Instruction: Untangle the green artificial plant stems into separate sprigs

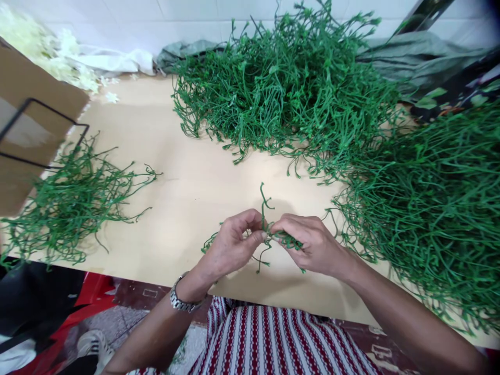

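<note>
Both hands meet above the front of the table, thumbs and fingertips nearly touching. My left hand [239, 240] is closed in a pinch on a thin green artificial stem [263, 205] that stands up with small side branches. A few more green ends show below and to the left of that hand. My right hand [312, 242] is closed around a small bunch of green artificial stems [288, 240], its fingertips close to the left thumb. Where the stems meet between the fingers is partly hidden.
A large heap of green stems [281, 99] lies at the back, and another heap [437, 208] fills the right side. A smaller pile [78, 198] lies at left beside a cardboard box [35, 114] and a black wire frame [54, 110]. White flowers [78, 62] sit at the back left.
</note>
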### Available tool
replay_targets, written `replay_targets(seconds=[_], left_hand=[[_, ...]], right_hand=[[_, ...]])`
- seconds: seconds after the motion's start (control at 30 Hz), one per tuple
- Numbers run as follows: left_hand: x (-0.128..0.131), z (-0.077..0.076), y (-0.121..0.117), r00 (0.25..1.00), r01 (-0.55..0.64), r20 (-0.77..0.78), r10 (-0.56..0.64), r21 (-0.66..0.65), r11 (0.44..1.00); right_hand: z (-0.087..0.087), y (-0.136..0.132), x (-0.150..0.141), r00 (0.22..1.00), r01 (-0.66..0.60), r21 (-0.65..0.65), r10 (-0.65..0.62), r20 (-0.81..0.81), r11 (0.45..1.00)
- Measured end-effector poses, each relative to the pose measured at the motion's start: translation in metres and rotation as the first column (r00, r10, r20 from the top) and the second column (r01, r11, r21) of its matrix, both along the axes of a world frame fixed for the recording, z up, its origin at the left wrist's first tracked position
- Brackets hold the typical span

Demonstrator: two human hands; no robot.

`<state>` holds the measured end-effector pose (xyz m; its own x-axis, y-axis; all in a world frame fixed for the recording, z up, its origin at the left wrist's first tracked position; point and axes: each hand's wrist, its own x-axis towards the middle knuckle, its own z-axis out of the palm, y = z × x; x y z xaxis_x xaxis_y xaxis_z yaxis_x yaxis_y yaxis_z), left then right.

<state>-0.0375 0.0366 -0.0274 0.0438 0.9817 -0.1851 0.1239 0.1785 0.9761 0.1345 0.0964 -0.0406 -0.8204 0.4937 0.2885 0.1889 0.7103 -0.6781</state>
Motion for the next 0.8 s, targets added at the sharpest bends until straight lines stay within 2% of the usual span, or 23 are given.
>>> replay_targets(seconds=[0.17, 0.3, 0.4, 0.47, 0.6, 0.7, 0.8], left_hand=[[0.003, -0.004, 0.0, 0.99, -0.082, 0.112, 0.083, -0.012, 0.997], [0.007, -0.004, -0.001, 0.972, -0.133, 0.191, 0.136, -0.029, 0.991], [0.01, -0.005, -0.004, 0.969, -0.159, 0.189, 0.162, -0.03, 0.987], [0.01, -0.007, -0.006, 0.977, -0.172, 0.132, 0.169, 0.011, 0.985], [0.008, -0.011, -0.007, 0.995, -0.1, -0.004, 0.101, 0.118, 0.988], [0.006, -0.01, -0.006, 0.997, -0.067, 0.031, 0.064, 0.102, 0.992], [0.008, -0.008, -0.004, 0.99, -0.099, 0.111, 0.091, 0.069, 0.993]], right_hand=[[-0.006, -0.011, -0.006, 0.986, 0.134, -0.106, -0.144, -0.088, 0.985], [-0.014, -0.02, -0.011, 0.968, 0.223, -0.18, -0.239, -0.07, 0.958], [-0.016, -0.021, -0.012, 0.966, 0.215, -0.197, -0.237, -0.099, 0.957], [-0.016, -0.02, -0.011, 0.966, 0.214, -0.21, -0.239, -0.102, 0.954], [-0.011, -0.015, -0.007, 0.977, 0.198, -0.27, -0.211, -0.018, 0.942], [-0.008, -0.012, -0.005, 0.987, 0.158, -0.322, -0.162, 0.014, 0.933], [-0.009, -0.011, -0.004, 0.993, 0.107, -0.335, -0.12, -0.017, 0.936]])
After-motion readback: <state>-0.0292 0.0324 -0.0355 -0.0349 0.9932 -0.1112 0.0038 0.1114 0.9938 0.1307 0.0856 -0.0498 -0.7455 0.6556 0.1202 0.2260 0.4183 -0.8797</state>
